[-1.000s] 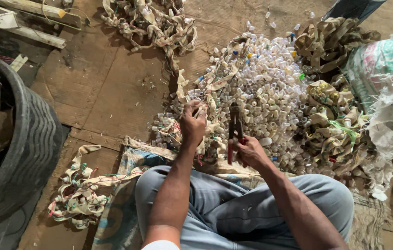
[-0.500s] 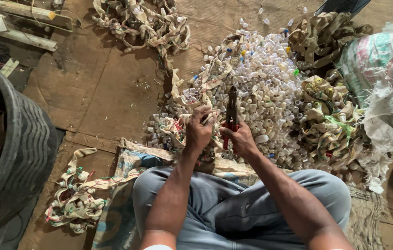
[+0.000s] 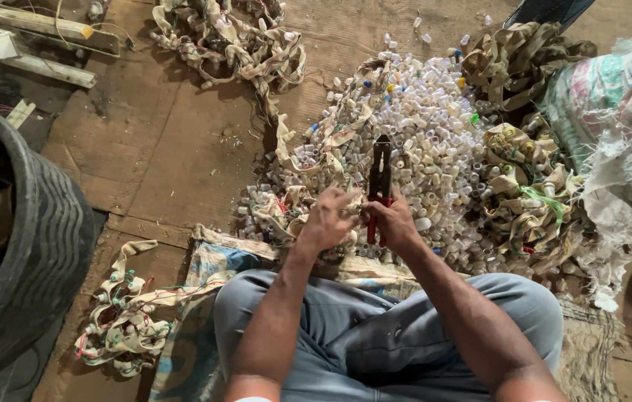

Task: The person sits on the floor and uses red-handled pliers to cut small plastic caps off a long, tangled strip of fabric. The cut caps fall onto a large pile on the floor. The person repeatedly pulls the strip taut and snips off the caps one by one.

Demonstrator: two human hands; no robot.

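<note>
My right hand (image 3: 394, 223) grips the red handles of a pair of dark pliers (image 3: 380, 175), its jaws pointing away from me. My left hand (image 3: 327, 219) sits right beside it, fingers curled around a small pale piece that I cannot make out. Both hands hover over a big heap of small white plastic caps (image 3: 427, 126) with a few coloured ones mixed in. Beige fabric strips with wires (image 3: 316, 145) run through the heap. My legs in grey trousers (image 3: 375, 335) are crossed below.
An old tyre (image 3: 29, 260) stands at the left. Tangled strip bundles lie at top centre (image 3: 234, 37), lower left (image 3: 126, 327) and right (image 3: 524, 186). Woven sacks (image 3: 621, 126) are at the far right, wooden slats (image 3: 40, 30) at top left, on a board floor.
My left hand has drawn back from the heap toward my right hand. The pliers have turned more upright, and both hands have come together.
</note>
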